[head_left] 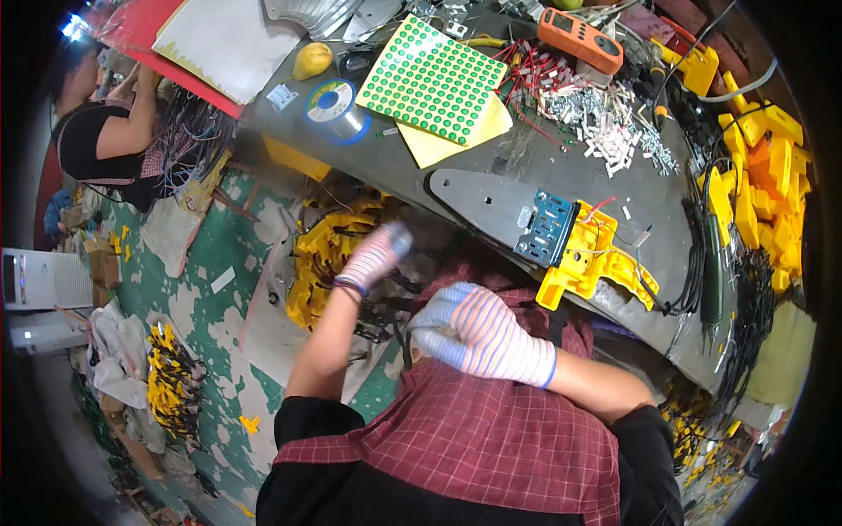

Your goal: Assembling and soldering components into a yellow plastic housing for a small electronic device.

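Observation:
My left hand [379, 256], in a striped knit glove with grey fingertips, is blurred over the left side of the bench edge. Its fingers are too smeared to read. Just behind it lies a heap of yellow plastic housings [309, 285] with black cords. My right hand [482, 337], gloved alike, is held before my checked apron with its fingers curled in; whatever they hold, if anything, is hidden. Beyond it on the bench lies a yellow plastic housing [579, 259] with red wires, joined to a blue perforated metal bracket [551, 226] and a pointed grey plate [478, 200].
On the bench are a sheet of green round stickers [430, 79], a solder spool [333, 110], an orange multimeter [579, 40] and scattered small white connectors [610, 131]. Yellow parts [776, 188] pile up at right. A person [110, 131] works at the far left.

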Action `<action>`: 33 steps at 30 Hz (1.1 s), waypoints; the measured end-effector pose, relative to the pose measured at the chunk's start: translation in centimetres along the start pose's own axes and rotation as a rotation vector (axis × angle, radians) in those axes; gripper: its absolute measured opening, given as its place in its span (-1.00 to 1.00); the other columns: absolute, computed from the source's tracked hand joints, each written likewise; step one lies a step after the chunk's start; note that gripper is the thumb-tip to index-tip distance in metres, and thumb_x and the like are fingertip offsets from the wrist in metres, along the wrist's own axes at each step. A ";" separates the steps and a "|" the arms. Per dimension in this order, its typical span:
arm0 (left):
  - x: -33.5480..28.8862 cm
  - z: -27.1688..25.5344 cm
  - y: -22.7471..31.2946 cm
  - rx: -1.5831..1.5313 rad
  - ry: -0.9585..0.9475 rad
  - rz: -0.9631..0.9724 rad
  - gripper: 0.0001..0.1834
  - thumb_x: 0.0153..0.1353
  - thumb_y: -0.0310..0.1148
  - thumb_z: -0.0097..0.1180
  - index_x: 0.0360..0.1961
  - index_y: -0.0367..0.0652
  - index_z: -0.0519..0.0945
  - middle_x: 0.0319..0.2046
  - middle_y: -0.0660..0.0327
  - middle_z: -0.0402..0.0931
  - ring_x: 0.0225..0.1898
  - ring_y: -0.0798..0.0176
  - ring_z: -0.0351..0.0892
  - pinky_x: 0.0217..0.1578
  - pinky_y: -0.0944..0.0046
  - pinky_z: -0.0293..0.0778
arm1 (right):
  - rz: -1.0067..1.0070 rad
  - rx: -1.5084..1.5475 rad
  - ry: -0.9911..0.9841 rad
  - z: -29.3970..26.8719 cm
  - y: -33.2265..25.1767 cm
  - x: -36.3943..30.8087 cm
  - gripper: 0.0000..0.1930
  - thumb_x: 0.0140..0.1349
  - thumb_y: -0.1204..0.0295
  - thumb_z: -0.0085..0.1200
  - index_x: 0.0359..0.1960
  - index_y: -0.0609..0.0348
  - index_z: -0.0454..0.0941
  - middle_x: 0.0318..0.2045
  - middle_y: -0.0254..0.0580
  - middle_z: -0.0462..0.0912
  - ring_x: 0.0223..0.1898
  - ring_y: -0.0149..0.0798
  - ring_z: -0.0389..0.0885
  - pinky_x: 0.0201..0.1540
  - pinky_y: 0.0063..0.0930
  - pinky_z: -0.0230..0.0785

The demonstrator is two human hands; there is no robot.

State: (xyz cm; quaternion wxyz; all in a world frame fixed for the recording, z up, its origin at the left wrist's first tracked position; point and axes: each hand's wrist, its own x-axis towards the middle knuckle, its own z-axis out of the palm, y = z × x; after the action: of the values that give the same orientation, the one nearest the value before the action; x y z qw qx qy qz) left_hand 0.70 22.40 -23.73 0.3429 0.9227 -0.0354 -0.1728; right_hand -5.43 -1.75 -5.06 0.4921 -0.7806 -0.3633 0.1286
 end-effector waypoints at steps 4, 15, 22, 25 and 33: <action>-1.1 11.4 -6.8 -0.356 -0.357 0.015 -0.68 0.26 -0.25 0.03 -0.05 -0.20 0.54 -0.11 -0.05 0.58 -0.06 0.01 0.58 0.00 0.11 0.47 | -0.041 0.026 -0.086 0.3 -0.4 -0.5 -0.80 0.21 0.23 0.10 -0.27 0.05 0.62 -0.36 -0.10 0.59 -0.24 0.03 0.58 -0.12 -0.13 0.41; 2.1 -11.4 -4.6 0.052 0.835 -0.283 -0.32 0.01 -0.15 0.39 0.08 -0.30 0.42 0.04 -0.05 0.50 0.01 0.00 0.50 0.07 0.12 0.39 | 0.117 0.073 -0.144 -0.3 0.6 -2.8 -0.74 0.24 0.24 0.07 -0.19 0.15 0.60 -0.23 -0.01 0.63 -0.16 0.09 0.59 -0.07 -0.12 0.44; -10.0 -10.4 8.4 -1.037 -0.225 -0.049 -0.76 0.36 -0.33 0.07 -0.08 -0.28 0.51 -0.25 0.08 0.60 -0.22 0.17 0.63 -0.21 0.22 0.57 | 0.160 -0.140 0.128 1.7 1.8 -0.1 -0.30 0.17 0.14 0.14 0.30 0.21 0.26 0.16 0.24 0.44 0.26 0.15 0.35 0.31 -0.14 0.21; -11.2 -9.4 9.9 -1.600 -0.350 -0.005 -0.74 0.35 -0.29 0.08 -0.10 -0.28 0.52 -0.27 0.11 0.60 -0.28 0.22 0.61 -0.16 0.24 0.55 | 0.222 0.146 -0.141 3.0 2.0 2.0 -0.27 0.19 0.01 0.13 0.28 0.24 0.27 0.13 0.26 0.47 0.24 0.13 0.39 0.28 -0.11 0.23; -9.6 -12.3 9.2 -2.122 -0.051 -0.154 -0.70 0.43 -0.22 -0.06 -0.49 0.00 0.37 -0.69 0.47 0.06 -0.70 0.49 0.07 -0.56 0.37 0.07 | 0.124 0.605 -0.114 -9.4 -4.5 -7.6 -0.76 0.43 0.34 -0.07 -0.09 0.28 0.50 -0.28 -0.03 0.61 -0.20 -0.08 0.62 -0.14 -0.31 0.44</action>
State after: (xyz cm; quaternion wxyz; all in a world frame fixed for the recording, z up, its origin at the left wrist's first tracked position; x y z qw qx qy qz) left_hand -3.54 24.78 -6.28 0.9592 0.1473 0.1846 -0.1555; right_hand -7.55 -12.20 2.18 0.6721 -0.6109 -0.2872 0.3044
